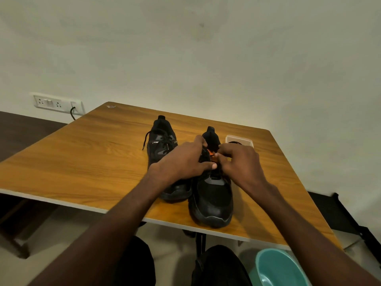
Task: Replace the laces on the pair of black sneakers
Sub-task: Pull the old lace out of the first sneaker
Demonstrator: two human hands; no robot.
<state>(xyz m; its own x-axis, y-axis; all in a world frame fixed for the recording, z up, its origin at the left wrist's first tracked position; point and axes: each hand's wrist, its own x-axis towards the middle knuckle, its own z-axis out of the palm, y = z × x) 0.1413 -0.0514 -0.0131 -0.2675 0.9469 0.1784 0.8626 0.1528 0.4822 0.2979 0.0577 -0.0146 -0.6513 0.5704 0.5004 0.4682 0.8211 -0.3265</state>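
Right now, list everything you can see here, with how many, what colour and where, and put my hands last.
Table: one, wood-grain brown, centre.
Sneakers: two, black; left sneaker further back, black lace loose; right sneaker at the near edge, something orange at its eyelets.
Container: one, pale, behind the right sneaker.
Basin: one, teal, floor, lower right.
Socket panel: one, white, wall, left, black cable plugged in.
Left hand: on the right sneaker's upper.
Right hand: pinching at the eyelets.

Our single head-worn wide-angle view: we look forward and down from close above the wooden table [82,162], its near edge and a wall [206,48] beyond.
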